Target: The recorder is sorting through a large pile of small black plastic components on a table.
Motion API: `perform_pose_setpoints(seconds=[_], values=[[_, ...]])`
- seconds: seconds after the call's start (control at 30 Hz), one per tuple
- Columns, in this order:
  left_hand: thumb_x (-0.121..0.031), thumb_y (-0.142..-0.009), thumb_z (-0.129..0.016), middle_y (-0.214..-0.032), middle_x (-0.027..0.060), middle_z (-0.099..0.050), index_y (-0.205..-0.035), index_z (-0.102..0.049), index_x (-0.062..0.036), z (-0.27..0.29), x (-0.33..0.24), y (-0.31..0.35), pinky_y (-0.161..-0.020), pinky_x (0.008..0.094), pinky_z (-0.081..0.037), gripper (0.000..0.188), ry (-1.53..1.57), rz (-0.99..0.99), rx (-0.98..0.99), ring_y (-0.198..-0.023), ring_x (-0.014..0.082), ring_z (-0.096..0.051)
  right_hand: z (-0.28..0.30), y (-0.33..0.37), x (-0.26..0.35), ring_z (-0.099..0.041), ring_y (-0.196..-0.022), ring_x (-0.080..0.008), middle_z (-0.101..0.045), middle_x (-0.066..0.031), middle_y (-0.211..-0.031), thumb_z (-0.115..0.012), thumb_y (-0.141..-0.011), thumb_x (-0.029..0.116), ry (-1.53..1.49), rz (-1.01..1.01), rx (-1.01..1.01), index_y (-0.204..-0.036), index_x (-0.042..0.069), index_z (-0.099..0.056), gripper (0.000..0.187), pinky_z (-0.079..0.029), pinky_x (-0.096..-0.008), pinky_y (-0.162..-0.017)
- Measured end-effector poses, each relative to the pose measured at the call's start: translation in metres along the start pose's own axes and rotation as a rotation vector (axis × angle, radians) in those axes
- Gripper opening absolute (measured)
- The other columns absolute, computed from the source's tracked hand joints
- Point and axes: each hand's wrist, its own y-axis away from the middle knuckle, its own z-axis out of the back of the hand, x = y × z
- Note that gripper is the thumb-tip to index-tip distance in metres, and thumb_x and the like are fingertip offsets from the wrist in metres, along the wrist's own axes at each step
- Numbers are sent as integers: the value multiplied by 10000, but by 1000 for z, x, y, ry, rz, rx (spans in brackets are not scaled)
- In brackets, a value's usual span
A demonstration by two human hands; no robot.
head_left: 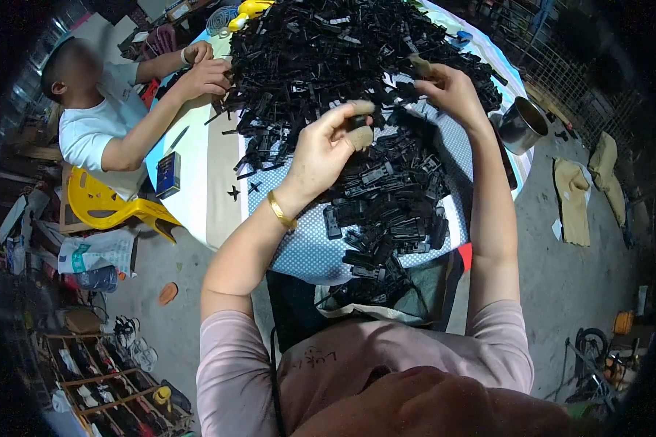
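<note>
Head view: large heap of black plastic parts [306, 54] spreads over the cloth-covered table [222, 182]; it serves as landmark. Smaller batch of black parts [393, 182] lies on the heap's near side, running down to the table edge. Left hand [326, 144], tan covers on its fingertips, hangs over the heap's near edge, thumb and finger curled narrowly about a dark spot; cannot tell whether a part is held. Right hand [448, 89] sits at the heap's right side, fingers bent close together; grip on a part cannot be told. Metal cup [522, 125] stands right of the heap; blue box [168, 175] and co-worker's hands [210, 77] to its left.
</note>
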Motion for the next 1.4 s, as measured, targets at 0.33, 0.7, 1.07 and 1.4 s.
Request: perform_pose_setpoints(seconds=[0.33,0.7,1.07,1.4], values=[[-184,-821,-561,-1145,120,-508,-1269,-321,13,9,3,-1,-880,295,-409,546,157,33,408,-1039,199,-519,-21,-13,-37,-588,-736,-334,-605,-162,-748,-627,-633,143,617,-104,48,-775,74,-640,159,-472,-398,-647],[-160,-827,-567,-1153,181,-475,-1244,-322,-15,30,25,-17,-889,359,-429,505,698,205,68,-1030,265,-523,-43,33,65,-581,-614,-101,-638,-92,-722,-671,-705,118,-279,201,175,-815,0,-644,163,-457,-240,-565],[-135,-796,-602,-1152,123,-487,-1237,-347,-51,43,20,-20,-898,333,-418,516,752,61,177,-1073,223,-487,-56,43,77,-532,-659,-49,-617,-7,-743,-644,-747,110,-509,217,238,-838,-14,-638,154,-424,-187,-598],[35,-772,-564,-1063,143,-538,-1136,-389,3,20,7,-10,-815,280,-470,405,273,-114,-73,-947,178,-554,-45,46,84,-334,-448,-3,-462,66,-605,-518,-854,239,-747,39,304,-944,42,-597,231,-219,-155,-394]])
